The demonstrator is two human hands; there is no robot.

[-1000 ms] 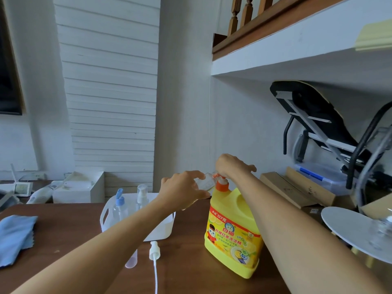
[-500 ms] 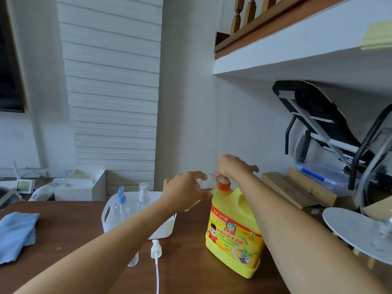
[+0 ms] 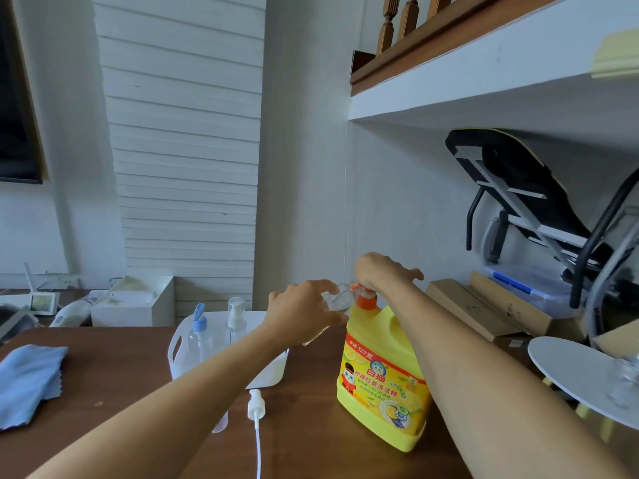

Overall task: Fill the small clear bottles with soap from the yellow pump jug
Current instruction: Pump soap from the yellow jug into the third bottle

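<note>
The yellow pump jug (image 3: 382, 378) stands on the brown table, its orange pump collar (image 3: 364, 300) at the top. My right hand (image 3: 380, 271) rests palm-down on the pump head, fingers spread. My left hand (image 3: 301, 311) grips a small clear bottle (image 3: 337, 299), tilted with its mouth at the pump spout. Most of that bottle is hidden behind my fingers. A white pump cap with its long tube (image 3: 256, 413) lies on the table in front of the jug.
A white basket (image 3: 179, 347) behind my left forearm holds a blue-capped bottle (image 3: 198, 335) and a clear spray bottle (image 3: 236, 318). A blue cloth (image 3: 29, 382) lies at the left. A round white board (image 3: 584, 375) and cardboard boxes (image 3: 484, 314) crowd the right.
Both hands stay at the pump spout with the bottle. The view has shifted slightly; nothing else has moved.
</note>
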